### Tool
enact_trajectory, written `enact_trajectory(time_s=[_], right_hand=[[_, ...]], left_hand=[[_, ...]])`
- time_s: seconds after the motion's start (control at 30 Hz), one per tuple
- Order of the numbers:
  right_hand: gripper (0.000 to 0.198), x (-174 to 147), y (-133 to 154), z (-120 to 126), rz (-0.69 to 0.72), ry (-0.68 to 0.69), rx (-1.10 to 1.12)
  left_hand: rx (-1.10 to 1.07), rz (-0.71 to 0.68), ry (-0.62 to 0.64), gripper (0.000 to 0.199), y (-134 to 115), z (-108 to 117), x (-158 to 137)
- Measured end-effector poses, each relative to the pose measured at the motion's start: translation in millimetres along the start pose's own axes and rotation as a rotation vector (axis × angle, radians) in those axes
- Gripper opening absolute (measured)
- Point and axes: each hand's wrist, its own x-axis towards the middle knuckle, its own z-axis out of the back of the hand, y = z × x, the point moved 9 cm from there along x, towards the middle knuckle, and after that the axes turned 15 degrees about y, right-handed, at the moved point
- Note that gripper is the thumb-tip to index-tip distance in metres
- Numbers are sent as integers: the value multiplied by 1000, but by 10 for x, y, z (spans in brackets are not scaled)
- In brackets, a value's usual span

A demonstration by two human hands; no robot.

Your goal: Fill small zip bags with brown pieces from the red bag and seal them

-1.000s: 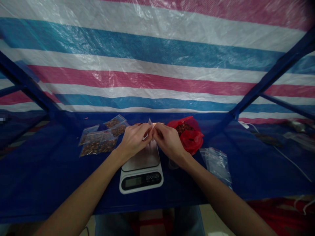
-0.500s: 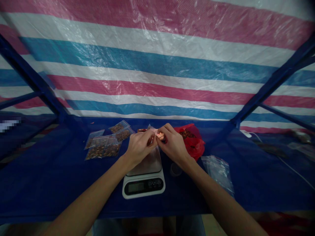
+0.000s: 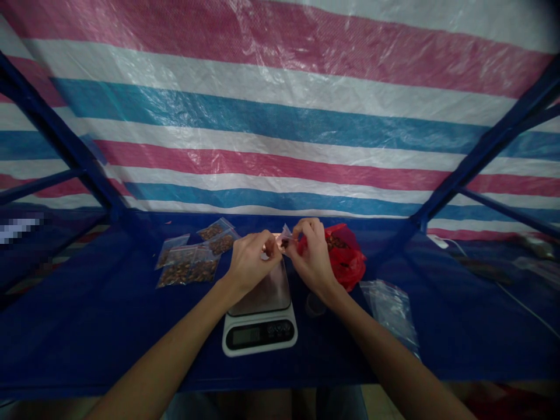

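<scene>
A small clear plastic bag with some dark brown pieces in it is held up above the far end of a white kitchen scale. My left hand pinches the bag's left side. On its other side my right hand grips it between thumb and fingers, the palm turned inward. Much of the bag is hidden by my fingers. Right behind my right hand lies a red plastic bag, open at the top, with brown pieces inside. The scale's display is too dim to read.
Several filled zip bags lie to the left of the scale. Empty clear bags are stacked at the right, and a small clear cup stands beside the scale. Blue metal posts and a striped sheet bound the blue table.
My right hand has risen slightly and its fingers have shifted on the small bag, whose upper edge now shows more. My left hand keeps its pinch. The view has shifted slightly.
</scene>
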Motion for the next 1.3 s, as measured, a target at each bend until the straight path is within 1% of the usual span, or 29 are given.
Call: enact_trajectory(time_s=[0.03,0.13,0.2,0.23,0.3,0.37,0.4,0.47,0.53,0.57,0.6,0.63,0.67,0.7,0.73,0.8,0.87,0.97,1.03,1.13,1.3], right_hand=[[2,0,-36,-10,-3,1,73],[26,16,-251,-80,-97,24,331],[38,25,-412,-180,-198,70,520],[43,27,-465,-257,-241,116,634],[50,18,-495,-445,-309,237,899],[49,-10,-437,-610,-354,351,1143],[46,-22,-403,-656,-370,380,1228],[41,-28,-372,-675,-394,376,1312],[39,-4,-390,-618,-402,333,1328],[39,19,-416,-567,-403,310,1330],[38,47,-457,-502,-405,284,1332],[36,79,-512,-420,-408,255,1333],[33,113,-580,-321,-413,227,1330],[29,146,-660,-208,-419,198,1323],[26,174,-748,-81,-426,170,1310],[23,211,-933,194,-440,125,1270],[23,207,-1107,466,-458,104,1210],[31,135,-1311,809,-482,106,1100],[39,56,-1416,966,-492,113,1033],[47,-88,-1565,1066,-518,130,962],[49,-270,-1775,982,-574,155,904]], left_hand=[[-106,51,-13,13,55,41,10],[-438,185,-79,22,244,157,24],[-603,218,-140,29,340,212,24],[-659,227,-169,31,380,226,21],[-726,247,-213,36,438,222,6],[-750,260,-222,38,454,177,-6],[-747,263,-218,38,447,151,-10],[-739,254,-211,37,424,111,-18],[-736,229,-191,35,417,87,-20],[-708,209,-180,35,424,96,-21],[-629,181,-162,34,428,124,-20],[-507,151,-148,33,436,171,-22],[-313,118,-140,32,433,236,-27],[-82,72,-94,31,412,263,-21],[2,53,-71,27,459,289,-25],[94,53,-66,24,595,361,-40],[135,54,-61,23,703,400,-36],[184,21,-10,21,750,348,10],[213,-11,29,20,734,275,42],[295,-89,58,23,666,167,58],[381,-189,66,27,626,68,22]])
